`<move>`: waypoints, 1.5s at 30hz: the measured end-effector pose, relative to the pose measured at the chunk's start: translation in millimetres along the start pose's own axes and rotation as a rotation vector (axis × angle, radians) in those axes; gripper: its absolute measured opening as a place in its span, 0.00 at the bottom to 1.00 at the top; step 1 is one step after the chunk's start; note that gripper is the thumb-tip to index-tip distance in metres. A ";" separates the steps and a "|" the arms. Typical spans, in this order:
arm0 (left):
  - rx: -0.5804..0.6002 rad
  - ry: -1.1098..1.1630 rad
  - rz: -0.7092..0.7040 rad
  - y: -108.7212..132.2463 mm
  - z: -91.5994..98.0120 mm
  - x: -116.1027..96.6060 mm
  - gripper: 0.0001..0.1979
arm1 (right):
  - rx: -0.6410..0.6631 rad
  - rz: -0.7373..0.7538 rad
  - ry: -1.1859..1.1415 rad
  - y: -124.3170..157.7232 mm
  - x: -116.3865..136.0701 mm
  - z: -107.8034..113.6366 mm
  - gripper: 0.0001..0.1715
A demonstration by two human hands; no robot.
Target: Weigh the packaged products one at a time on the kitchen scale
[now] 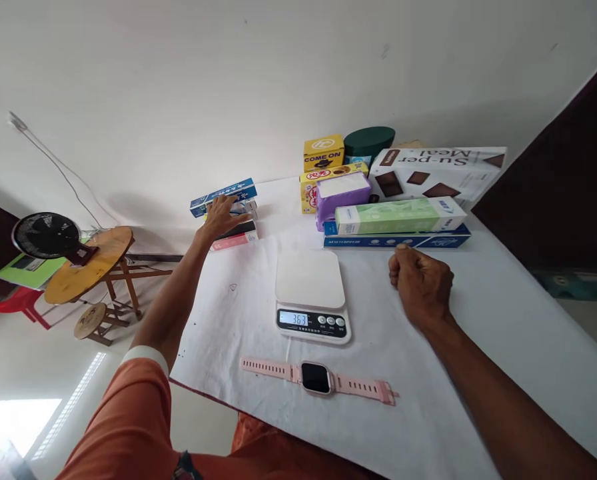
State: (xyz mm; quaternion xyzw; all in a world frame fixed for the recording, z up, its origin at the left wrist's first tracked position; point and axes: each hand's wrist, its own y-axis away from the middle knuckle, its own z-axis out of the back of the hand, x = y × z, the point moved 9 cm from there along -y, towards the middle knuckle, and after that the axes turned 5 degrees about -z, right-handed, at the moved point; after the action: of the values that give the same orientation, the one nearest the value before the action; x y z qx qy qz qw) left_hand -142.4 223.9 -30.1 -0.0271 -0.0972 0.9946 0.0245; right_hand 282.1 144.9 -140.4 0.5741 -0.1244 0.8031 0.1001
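At the table's left, my left hand point(223, 215) reaches over a small stack of boxes, its fingers spread. The top blue box point(246, 189) lies just beyond the fingertips; whether they touch it I cannot tell. Beneath are a black box point(243, 229) and a pink-and-white box point(236, 241). My right hand point(423, 280) rests closed in a fist on the white cloth, nothing showing in it, in front of a long blue box point(403, 240). Between my hands a white kitchen scale point(311, 279) has a bare plate and reads 363. A pink-strapped smartwatch point(316, 378) lies flat before it.
At the back right stand a green-and-white carton point(403, 216), a purple pack point(341, 193), yellow boxes point(323, 153), a dark green lidded container point(369, 139) and a white "Su-per Meal" package point(438, 170). Off the table's left, a black fan point(46, 235) sits on a wooden table point(86, 267).
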 end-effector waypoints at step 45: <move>0.365 -0.004 0.012 -6.1 1.1 -19.4 0.41 | 0.016 0.065 -0.032 0.8 10.1 1.0 0.28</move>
State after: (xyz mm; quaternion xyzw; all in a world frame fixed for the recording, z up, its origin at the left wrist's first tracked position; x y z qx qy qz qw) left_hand -122.9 228.6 -26.9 -0.0209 0.0850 0.9959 0.0227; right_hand 279.5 144.0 -130.5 0.5831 -0.1383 0.7977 0.0674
